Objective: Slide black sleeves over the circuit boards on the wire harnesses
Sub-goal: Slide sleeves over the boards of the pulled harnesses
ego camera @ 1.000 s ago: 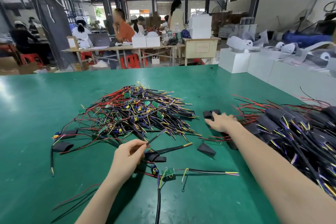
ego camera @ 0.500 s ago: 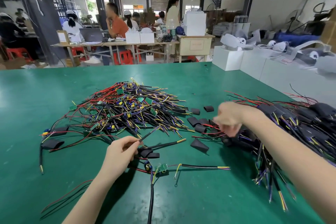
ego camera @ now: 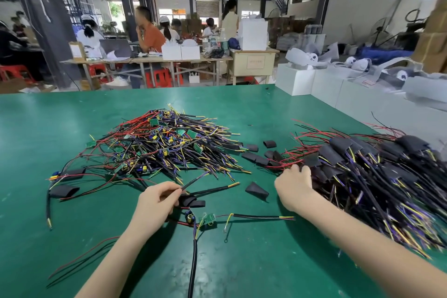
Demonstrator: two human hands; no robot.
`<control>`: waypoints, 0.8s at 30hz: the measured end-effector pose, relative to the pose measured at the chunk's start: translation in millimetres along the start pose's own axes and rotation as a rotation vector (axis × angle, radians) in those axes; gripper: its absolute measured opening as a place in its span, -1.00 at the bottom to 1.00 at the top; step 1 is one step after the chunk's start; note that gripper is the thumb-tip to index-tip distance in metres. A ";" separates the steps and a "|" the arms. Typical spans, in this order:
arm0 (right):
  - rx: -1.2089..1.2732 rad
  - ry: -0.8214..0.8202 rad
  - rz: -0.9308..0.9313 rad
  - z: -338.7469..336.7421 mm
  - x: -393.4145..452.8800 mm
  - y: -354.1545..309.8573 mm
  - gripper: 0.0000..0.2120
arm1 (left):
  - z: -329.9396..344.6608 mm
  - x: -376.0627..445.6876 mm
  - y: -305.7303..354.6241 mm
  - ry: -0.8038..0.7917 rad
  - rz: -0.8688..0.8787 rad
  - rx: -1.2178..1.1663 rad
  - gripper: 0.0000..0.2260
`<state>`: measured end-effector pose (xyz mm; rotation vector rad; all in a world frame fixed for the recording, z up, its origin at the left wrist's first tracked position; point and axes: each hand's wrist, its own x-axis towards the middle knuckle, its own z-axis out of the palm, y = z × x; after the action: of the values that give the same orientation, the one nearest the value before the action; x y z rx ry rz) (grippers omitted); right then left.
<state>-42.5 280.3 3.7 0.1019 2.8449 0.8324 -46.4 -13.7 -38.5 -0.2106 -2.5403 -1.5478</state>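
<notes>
A tangled pile of bare harnesses [ego camera: 164, 150] with green circuit boards lies mid-table. To the right spreads a pile of harnesses with black sleeves on them [ego camera: 375, 172]. My left hand [ego camera: 157, 201] pinches a thin black wire of one harness, right beside a black sleeve [ego camera: 192, 201]. That harness's green circuit board [ego camera: 207, 219] lies bare on the table just in front of the hand. My right hand [ego camera: 294, 186] rests against the left edge of the sleeved pile, its fingertips hidden among the wires. Loose black sleeves lie nearby [ego camera: 256, 191], [ego camera: 269, 144].
The green table [ego camera: 242, 268] runs to a far edge, with white boxes [ego camera: 326, 84] along its right side. Another loose sleeve [ego camera: 64, 191] and stray red and black wires [ego camera: 79, 259] lie at the left. People work at benches far behind.
My right hand has come back from the loose sleeves to the near left edge of the sleeved pile, which shifted. My left hand keeps its pinch on the wire.
</notes>
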 end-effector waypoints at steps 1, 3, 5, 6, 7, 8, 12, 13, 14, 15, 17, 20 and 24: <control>0.019 0.003 0.009 -0.6 -1.7 -6.7 -0.66 | -0.1 0.2 -0.1 0.000 -0.001 -0.002 -0.80; 0.073 0.014 0.001 -2.4 -7.6 -18.4 -0.64 | -0.1 0.6 -0.8 -0.003 0.000 0.001 -0.80; 0.156 0.054 -0.042 -2.7 -14.7 -25.6 -0.64 | 0.1 0.9 -1.8 -0.006 0.002 0.007 -0.80; 0.214 0.084 -0.090 -2.7 -16.8 -26.6 -0.66 | -0.1 1.1 -2.6 -0.005 0.002 0.006 -0.80; 0.304 0.122 -0.150 -2.5 -18.3 -25.1 -0.70 | 0.6 1.7 -2.9 -0.005 0.002 0.003 -0.80; 0.439 0.166 -0.216 -2.1 -17.9 -23.1 -0.73 | 0.6 1.7 -3.5 -0.004 0.002 0.004 -0.80; 0.887 0.438 -0.246 -2.9 1.5 -6.5 -0.72 | 1.4 2.6 -3.8 -0.005 -0.004 -0.005 -0.78; 0.941 0.516 -0.198 -4.4 9.5 -1.7 -0.72 | 1.1 2.6 -3.6 -0.006 -0.005 -0.004 -0.78; 0.970 0.565 -0.155 -6.8 17.7 3.2 -0.72 | 0.7 2.5 -3.3 -0.007 -0.006 -0.002 -0.78; 0.957 0.570 -0.117 -8.9 26.2 7.1 -0.71 | 0.4 2.3 -2.9 -0.007 -0.006 0.001 -0.78; 0.835 0.452 -0.085 -12.5 41.7 12.4 -0.68 | 0.2 1.5 -2.0 -0.006 -0.003 0.008 -0.78; 0.654 0.257 -0.112 -17.4 48.9 6.5 -0.81 | 0.1 0.4 -0.4 -0.005 0.000 0.026 -0.79; 0.614 0.284 -0.214 -24.7 43.4 -11.2 -0.90 | -0.7 -0.4 2.0 -0.005 0.001 0.026 -0.79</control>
<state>-90.0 262.8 11.7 -0.2574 3.1927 -0.0941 -45.6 -13.4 -36.5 -0.2132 -2.5623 -1.5141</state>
